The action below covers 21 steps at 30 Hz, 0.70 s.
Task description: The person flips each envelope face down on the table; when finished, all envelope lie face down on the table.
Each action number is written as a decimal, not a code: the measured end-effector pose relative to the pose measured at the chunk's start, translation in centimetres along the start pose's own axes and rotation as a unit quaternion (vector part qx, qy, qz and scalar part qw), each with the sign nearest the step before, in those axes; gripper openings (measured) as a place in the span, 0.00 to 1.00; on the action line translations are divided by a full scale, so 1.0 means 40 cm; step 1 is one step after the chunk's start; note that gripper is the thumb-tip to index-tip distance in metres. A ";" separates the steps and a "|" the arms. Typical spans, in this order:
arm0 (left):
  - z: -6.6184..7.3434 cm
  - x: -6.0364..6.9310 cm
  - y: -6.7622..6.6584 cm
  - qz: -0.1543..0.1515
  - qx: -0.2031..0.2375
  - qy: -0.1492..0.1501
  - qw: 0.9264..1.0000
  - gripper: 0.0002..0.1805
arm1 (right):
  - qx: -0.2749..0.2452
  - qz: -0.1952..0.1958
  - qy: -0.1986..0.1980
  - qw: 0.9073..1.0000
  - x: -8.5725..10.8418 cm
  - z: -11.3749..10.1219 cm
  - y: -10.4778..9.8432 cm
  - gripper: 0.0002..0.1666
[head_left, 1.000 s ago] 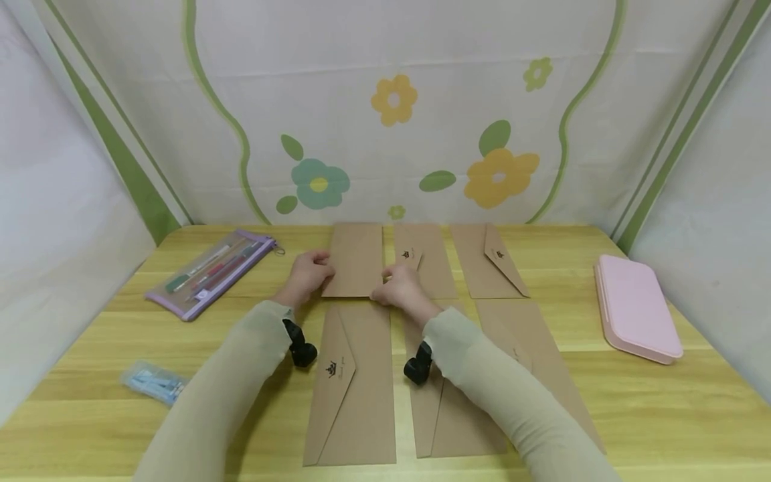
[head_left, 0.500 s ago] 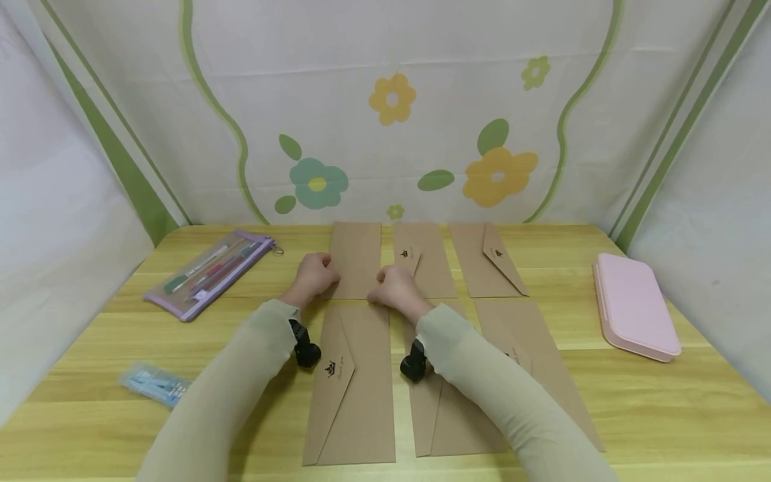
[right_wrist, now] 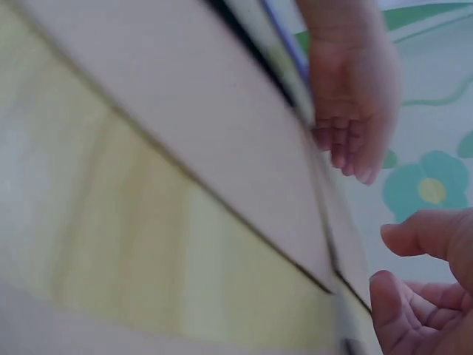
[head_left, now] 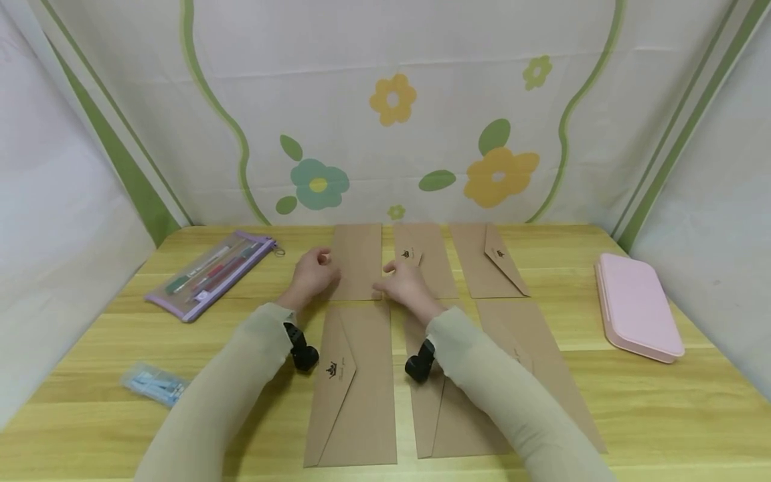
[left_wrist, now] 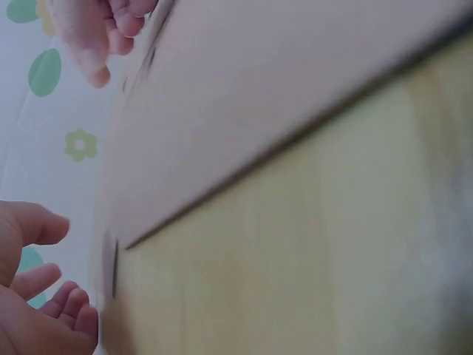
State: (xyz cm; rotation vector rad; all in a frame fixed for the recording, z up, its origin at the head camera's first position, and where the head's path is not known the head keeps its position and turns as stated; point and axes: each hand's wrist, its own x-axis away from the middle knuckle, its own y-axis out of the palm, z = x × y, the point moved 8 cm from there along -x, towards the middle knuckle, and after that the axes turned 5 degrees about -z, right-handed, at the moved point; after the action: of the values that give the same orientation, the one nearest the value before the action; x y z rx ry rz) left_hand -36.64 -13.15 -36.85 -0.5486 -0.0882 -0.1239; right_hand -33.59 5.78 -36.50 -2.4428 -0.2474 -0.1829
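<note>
A plain brown envelope (head_left: 358, 264) lies flat in the far row, at its left end, no flap showing. My left hand (head_left: 311, 274) rests at its left edge, thumb and fingers apart. On the other side my right hand (head_left: 403, 281) is by the lower right corner, its fingers relaxed and gripping nothing. In the left wrist view the left hand (left_wrist: 41, 296) has a gap between thumb and fingers. The right hand (right_wrist: 429, 288) looks likewise in the right wrist view. Closer to me lies an envelope (head_left: 364, 402) with a crown print on its flap.
More envelopes lie in two rows: a far middle one (head_left: 434, 264), a far right one (head_left: 482, 268), a near middle one (head_left: 464, 422) and a near right one (head_left: 542, 361). A pencil pouch (head_left: 211, 273) and small blue packet (head_left: 153, 383) are left; a pink case (head_left: 638, 304) is right.
The far left envelope has shifted very slightly toward me. My left hand has moved a little right, and the right hand's fingers have lifted and spread somewhat.
</note>
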 end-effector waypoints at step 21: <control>0.170 -0.008 0.166 -0.090 0.142 0.056 0.984 0.31 | -0.027 0.021 0.013 0.999 0.040 0.102 -0.223 0.30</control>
State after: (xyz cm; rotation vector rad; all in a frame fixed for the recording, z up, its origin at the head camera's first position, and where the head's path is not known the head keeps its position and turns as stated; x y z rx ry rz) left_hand -36.36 -3.94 -34.54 -0.2466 -0.0453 -0.3131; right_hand -33.75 15.36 -33.91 -2.4959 -0.1805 -0.2056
